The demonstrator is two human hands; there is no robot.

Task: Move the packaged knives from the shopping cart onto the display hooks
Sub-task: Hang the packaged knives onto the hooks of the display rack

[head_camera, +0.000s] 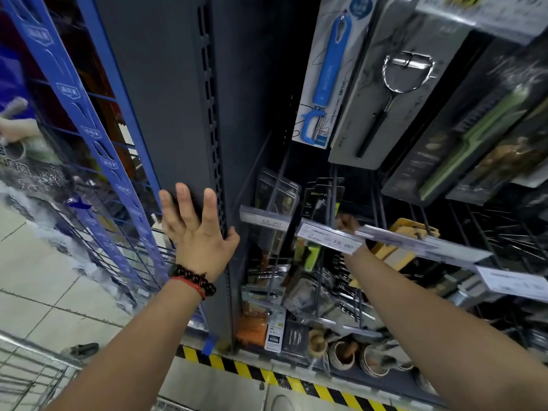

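My left hand [195, 223] lies flat with spread fingers against the dark grey end panel [166, 114] of the shelving, thumb hooked round its slotted edge. My right hand [348, 223] reaches in between the display hooks [332, 203], mostly hidden behind a price label strip [329, 237]; what its fingers do I cannot make out. Packaged knives and kitchen tools [275, 197] hang on the hooks just left of that hand. The wire shopping cart [29, 372] shows only as a corner at the bottom left; its contents are out of view.
Packaged peelers [326, 72] and a green knife pack [462, 143] hang above. Mortars and packs [341, 348] crowd the bottom shelf. A blue wire rack [98, 143] stands to the left. Yellow-black hazard tape [267, 375] marks the shelf base on the tiled floor.
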